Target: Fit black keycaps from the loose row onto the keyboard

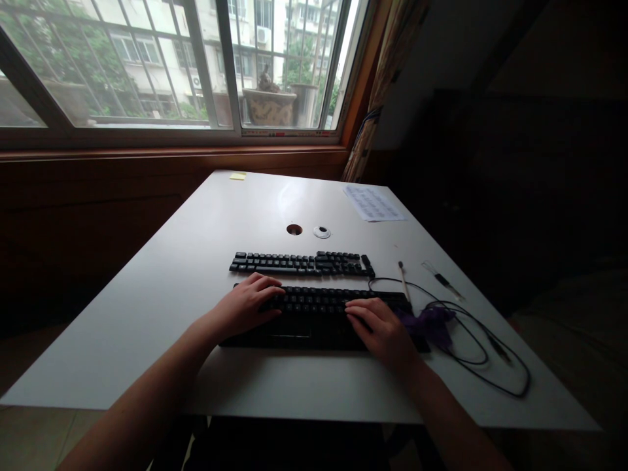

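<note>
Long black rectangular keyboard lies on the smooth white table, below our grip. Our left hand rests over its left end, our right hand over its right half, both loosely unclenched.

Paper: print too blurred. Left hand, right hand cover parts of nearer keyboard. Window cut off above.

White table bears a black keyboard. Beyond the keyboard: black keycaps in rows, white ring, yellow note, printed sheet. To its right: purple cloth, looped cable, wire-ended tool; near its far right corner, dark-tipped stick.
</note>
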The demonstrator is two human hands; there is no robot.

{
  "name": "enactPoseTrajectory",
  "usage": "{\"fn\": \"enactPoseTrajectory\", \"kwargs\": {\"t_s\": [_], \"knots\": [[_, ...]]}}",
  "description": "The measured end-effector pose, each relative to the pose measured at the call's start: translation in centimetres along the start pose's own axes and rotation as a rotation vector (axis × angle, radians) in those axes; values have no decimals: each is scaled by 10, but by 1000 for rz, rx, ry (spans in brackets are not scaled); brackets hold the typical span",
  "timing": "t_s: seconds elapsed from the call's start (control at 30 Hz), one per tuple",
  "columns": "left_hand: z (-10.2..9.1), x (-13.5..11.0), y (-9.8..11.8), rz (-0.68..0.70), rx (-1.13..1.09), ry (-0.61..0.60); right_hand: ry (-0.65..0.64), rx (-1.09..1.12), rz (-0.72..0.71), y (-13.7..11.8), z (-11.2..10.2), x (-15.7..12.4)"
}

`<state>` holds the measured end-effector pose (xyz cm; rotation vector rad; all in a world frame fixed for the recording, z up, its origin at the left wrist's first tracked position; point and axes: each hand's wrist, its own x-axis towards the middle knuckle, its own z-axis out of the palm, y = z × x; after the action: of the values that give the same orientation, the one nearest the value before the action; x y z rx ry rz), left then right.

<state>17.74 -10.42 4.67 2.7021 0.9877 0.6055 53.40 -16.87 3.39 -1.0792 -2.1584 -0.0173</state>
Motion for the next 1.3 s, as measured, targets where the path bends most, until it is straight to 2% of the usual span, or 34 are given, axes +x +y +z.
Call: {"fn": "enactPoseTrajectory", "kwargs": {"t_s": [0.23, 0.47, 0.77, 1.3], "knots": [[-1, 0, 1, 0, 2, -7, -39, -8, -36, -9, 1, -5], [-1, 0, 0, 2, 2, 0, -130, -135, -80, -12, 0, -11], [-2, 0, 2, -3, -1, -12, -211, -168, -58, -14, 2, -22], [-1, -1, 1, 12, 27, -11, -177, -164, -36, -16, 4, -20]]}}
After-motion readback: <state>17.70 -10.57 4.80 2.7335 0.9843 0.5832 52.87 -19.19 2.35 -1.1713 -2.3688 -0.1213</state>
